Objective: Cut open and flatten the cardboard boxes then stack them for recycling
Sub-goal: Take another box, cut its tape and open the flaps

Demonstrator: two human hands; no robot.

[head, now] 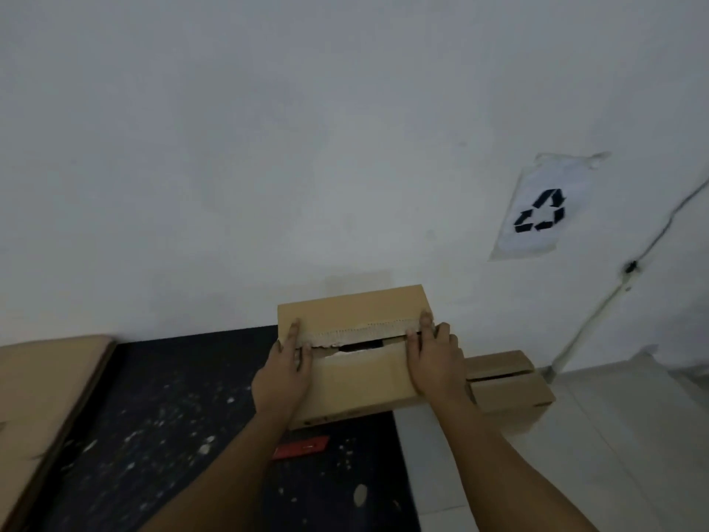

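A brown cardboard box [356, 382] is held up near the white wall, its top seam split with torn tape along the gap. My left hand [282, 374] grips the box's left end, fingers hooked into the seam. My right hand [435, 359] grips the right end, fingers curled over the edge of the near flap. A red box cutter [301, 447] lies on the dark mat [153, 416] below the box. A second cardboard box [506, 385] sits on the floor to the right, partly behind my right hand.
Flattened cardboard [42, 401] lies at the left edge over the mat. A paper sheet with a recycling symbol [541, 209] is taped to the wall [268, 147]. A cable and a white conduit [598, 312] run down the wall at right. White tiles [614, 435] cover the floor at right.
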